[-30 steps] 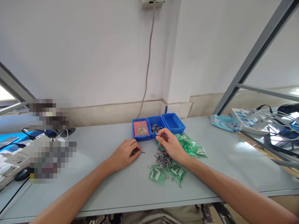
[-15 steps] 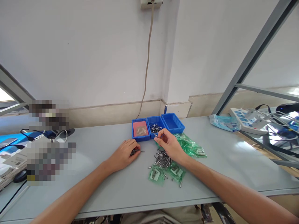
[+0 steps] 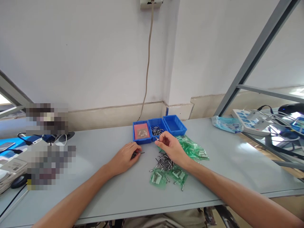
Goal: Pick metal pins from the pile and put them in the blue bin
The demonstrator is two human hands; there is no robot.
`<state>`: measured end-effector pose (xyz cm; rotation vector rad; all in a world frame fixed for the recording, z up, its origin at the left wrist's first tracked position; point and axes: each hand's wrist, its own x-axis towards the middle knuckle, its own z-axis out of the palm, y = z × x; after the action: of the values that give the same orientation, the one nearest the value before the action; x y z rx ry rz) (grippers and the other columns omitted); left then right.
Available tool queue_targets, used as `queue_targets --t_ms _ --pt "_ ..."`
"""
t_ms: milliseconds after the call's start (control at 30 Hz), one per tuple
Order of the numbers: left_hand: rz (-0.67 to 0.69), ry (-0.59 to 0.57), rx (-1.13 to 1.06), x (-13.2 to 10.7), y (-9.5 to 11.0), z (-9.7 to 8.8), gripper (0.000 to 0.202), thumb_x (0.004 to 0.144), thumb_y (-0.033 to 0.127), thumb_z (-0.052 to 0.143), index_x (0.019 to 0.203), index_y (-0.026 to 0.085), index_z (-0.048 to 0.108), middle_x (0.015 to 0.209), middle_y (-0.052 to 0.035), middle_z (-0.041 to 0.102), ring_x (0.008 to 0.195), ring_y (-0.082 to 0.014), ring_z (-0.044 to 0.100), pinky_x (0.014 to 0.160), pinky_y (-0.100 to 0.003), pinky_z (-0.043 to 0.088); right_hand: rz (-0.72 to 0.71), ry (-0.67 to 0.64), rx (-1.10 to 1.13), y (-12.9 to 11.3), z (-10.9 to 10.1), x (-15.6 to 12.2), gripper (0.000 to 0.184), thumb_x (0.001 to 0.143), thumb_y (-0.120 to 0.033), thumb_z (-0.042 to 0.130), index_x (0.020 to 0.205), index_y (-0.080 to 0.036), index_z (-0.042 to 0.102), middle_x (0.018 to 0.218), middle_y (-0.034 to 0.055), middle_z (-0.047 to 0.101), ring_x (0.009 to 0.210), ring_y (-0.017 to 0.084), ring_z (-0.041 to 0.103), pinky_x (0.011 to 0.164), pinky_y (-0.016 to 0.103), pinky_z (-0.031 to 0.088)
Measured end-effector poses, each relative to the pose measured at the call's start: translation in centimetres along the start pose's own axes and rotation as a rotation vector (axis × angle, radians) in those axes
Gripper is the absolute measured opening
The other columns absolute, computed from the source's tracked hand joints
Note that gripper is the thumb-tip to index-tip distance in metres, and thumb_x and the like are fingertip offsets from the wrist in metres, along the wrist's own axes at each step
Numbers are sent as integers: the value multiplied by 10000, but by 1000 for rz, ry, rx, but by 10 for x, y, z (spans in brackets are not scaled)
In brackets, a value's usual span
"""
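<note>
My left hand rests on the grey table, its fingers curled around several thin metal pins. One pin sticks out past the thumb toward the right. With thumb and index finger pinched, my right hand holds a small shiny metal piece, too small to name, just in front of the middle blue bin. Dark metal pins fill part of that bin. Below my right hand lies a loose pile of metal pins, partly hidden by it. Small green plastic bags with pins and white labels lie at the pile's near side.
A left blue bin holds a pink sheet and a small clear bag. The right blue bin stands beside the middle one. More green bags lie to the right. A power strip and blue packet sit farther right.
The view has shifted slightly. My right hand, still pinching the small piece, has moved very slightly left; my left hand keeps its curled grip on the pins.
</note>
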<state>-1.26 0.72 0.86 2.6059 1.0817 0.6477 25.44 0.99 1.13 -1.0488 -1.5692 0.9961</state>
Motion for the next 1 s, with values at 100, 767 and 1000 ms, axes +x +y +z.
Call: queue_targets --t_ms 100,767,1000 --pt "-6 3 -11 0 0 0 97 1024 229 474 1056 227 566 1034 -52 651 933 -214 620 849 -359 520 -4 -3 -3 -1 0 -1 326 919 -501 703 856 -254 501 779 -26 502 679 168 448 625 300 393" --pt "-6 -20 -21 -1 0 -1 72 1034 227 494 1082 231 547 1039 -43 626 948 -209 612 856 -346 510 -6 -17 -25 2 -1 0 224 1011 -422 553 1025 -242 686 938 34 658 796 193 569 713 326 474" --pt "-23 -31 -30 -1 -1 -1 67 1037 232 514 1086 226 561 1051 -32 619 959 -198 605 871 -337 496 19 -14 14 3 0 1 227 1002 -422 570 1047 -232 686 922 31 645 783 181 552 699 321 472"
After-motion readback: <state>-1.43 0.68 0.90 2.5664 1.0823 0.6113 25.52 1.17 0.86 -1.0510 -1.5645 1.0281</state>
